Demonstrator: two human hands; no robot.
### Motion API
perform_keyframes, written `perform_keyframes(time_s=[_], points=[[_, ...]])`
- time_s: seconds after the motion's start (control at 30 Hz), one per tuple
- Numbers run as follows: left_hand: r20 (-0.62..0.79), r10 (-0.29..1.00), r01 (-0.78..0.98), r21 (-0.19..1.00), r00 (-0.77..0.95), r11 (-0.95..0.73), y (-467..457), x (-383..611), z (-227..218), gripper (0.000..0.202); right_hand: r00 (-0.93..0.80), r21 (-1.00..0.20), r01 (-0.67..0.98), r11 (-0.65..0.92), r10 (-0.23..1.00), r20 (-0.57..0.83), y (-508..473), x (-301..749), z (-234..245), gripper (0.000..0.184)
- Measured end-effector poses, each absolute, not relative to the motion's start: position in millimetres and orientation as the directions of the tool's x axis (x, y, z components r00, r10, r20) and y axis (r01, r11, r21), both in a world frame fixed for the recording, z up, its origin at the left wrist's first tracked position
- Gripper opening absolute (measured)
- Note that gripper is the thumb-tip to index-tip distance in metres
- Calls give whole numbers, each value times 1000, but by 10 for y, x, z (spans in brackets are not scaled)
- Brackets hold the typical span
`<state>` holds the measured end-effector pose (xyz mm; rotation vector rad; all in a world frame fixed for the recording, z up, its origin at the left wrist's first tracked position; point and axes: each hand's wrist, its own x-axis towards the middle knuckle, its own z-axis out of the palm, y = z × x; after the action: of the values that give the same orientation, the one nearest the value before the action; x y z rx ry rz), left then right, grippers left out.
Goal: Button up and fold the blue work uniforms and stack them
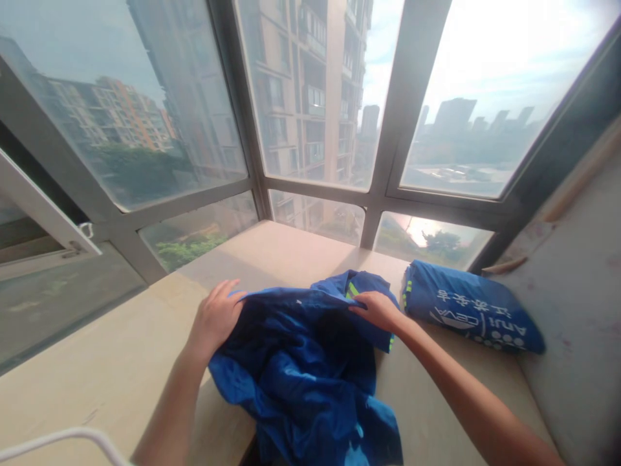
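Note:
A blue work jacket (301, 369) lies loosely bunched in front of me, its lower part hanging past the near edge of the light surface. My left hand (218, 317) grips the upper edge at its left end, thumb and fingers closed on the cloth. At the other end of that edge, my right hand (376, 309) pinches the fabric beside a yellow-green stripe. Between the two hands the edge is lifted and fairly straight, and dark folds show below it. Light blotches mark the bottom right of the cloth.
A folded blue garment (470, 307) with white lettering lies to the right, near the wall (577, 310). Windows (315, 97) surround the pale ledge (145, 349). An open window sash (48, 226) juts in at left. A white cable (72, 433) curves at the lower left.

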<state>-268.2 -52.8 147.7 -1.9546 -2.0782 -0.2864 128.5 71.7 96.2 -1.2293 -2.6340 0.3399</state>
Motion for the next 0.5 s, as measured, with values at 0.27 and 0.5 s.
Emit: perform_keyframes(time_s=[0.27, 0.5], points=[[262, 917, 952, 34, -301, 303, -327, -2064, 1931, 46, -494, -323, 787, 525, 851, 179, 677, 1569, 1808, 34], [378, 883, 859, 509, -277, 51, 57, -1926, 2737, 38, -172, -506, 741, 441, 854, 492, 863, 1647, 2799, 32]])
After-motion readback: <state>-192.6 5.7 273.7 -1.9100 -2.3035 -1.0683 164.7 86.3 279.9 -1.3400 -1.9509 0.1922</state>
